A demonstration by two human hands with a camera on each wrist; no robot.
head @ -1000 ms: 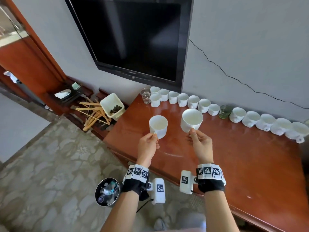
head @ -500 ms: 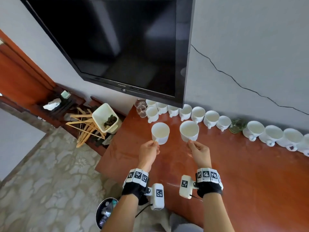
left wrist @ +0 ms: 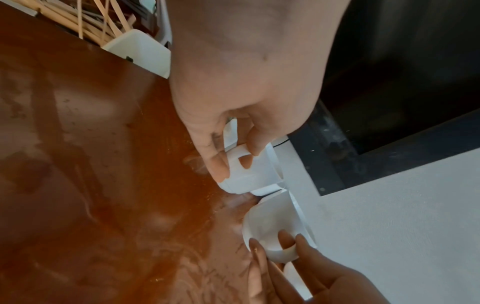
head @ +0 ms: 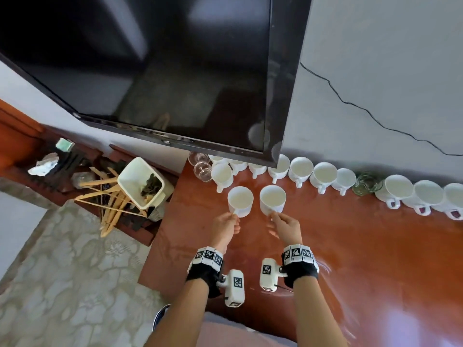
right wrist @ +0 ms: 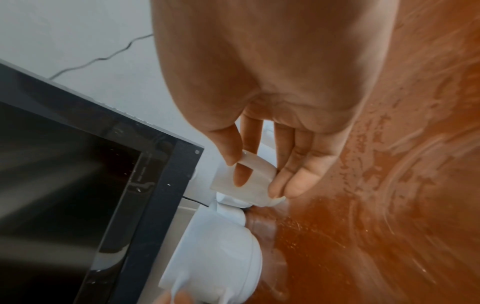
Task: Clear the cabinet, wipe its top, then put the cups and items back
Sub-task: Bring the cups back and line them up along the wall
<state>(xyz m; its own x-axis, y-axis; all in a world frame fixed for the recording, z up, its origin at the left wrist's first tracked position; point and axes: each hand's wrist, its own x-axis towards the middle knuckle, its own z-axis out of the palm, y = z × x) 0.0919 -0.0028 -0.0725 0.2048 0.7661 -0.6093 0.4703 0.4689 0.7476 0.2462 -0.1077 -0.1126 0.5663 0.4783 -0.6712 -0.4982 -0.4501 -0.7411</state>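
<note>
Reddish-brown and glossy, the cabinet top (head: 375, 259) fills the right and lower part of the head view, with a dark wall-mounted television (head: 155, 71) hanging over its back left corner and a thin black cable (head: 350, 101) running across the grey wall. Along the wall stands a row of white cups (head: 325, 175), with clear glasses (head: 200, 166) at the left end and a green-tinted glass (head: 368, 184) among them.

The left hand (head: 226, 227) pinches the handle of a white cup, the left cup (head: 240, 200), thumb and forefinger closed around the loop, as the left wrist view shows. The right hand (head: 285, 227) grips the handle of the right cup (head: 272, 198) the same way, one finger through the loop and thumb on top. Both cups are upright, side by side and near each other, just in front of the row.

Compared with a second ago, both cups are further from the person and much nearer the row at the wall; they were then held over the middle of the top, well apart from the row, with the right one tilted. The two cups have also drawn closer together. The head has moved forward too, so the television now covers far more of the picture. Whether the cups rest on the wood or hang just above it cannot be told.

To the left of the cabinet, a white bin (head: 141, 181) sits among wooden hangers (head: 110, 204).
</note>
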